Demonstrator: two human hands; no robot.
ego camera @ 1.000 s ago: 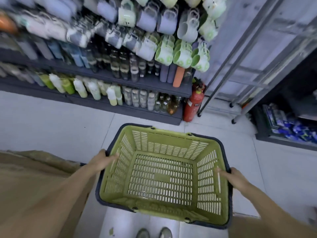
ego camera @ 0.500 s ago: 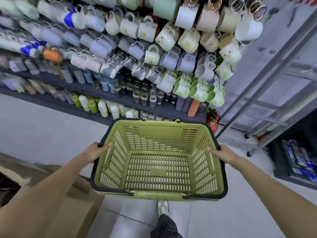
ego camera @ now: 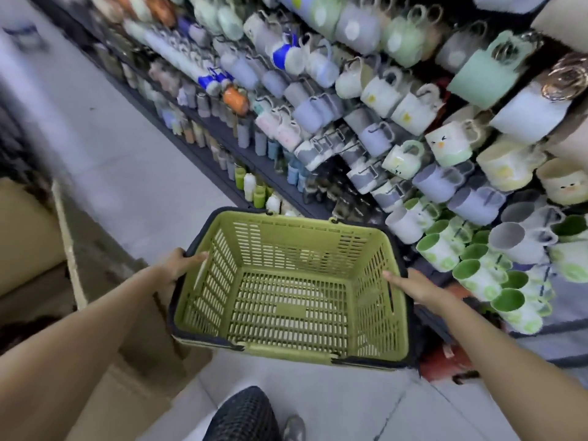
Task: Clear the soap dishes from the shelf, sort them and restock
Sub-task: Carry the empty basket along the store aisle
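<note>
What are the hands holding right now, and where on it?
The empty green slatted plastic basket: left hand grips its left rim, right hand its right rim.

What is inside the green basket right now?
Nothing shows inside the green basket: bare slotted floor and walls. Left hand and right hand grip its side rims. No soap dishes visible.

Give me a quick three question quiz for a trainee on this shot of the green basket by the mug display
1. True or false: the green basket already holds stock.
2. Which hand grips the rim on the side nearer the cardboard box? A) left B) right
3. Fill in: the hanging mugs nearest the right hand are white outside and ____ inside.

Key: 1 false, it is empty. 2 A. 3 green.
</note>
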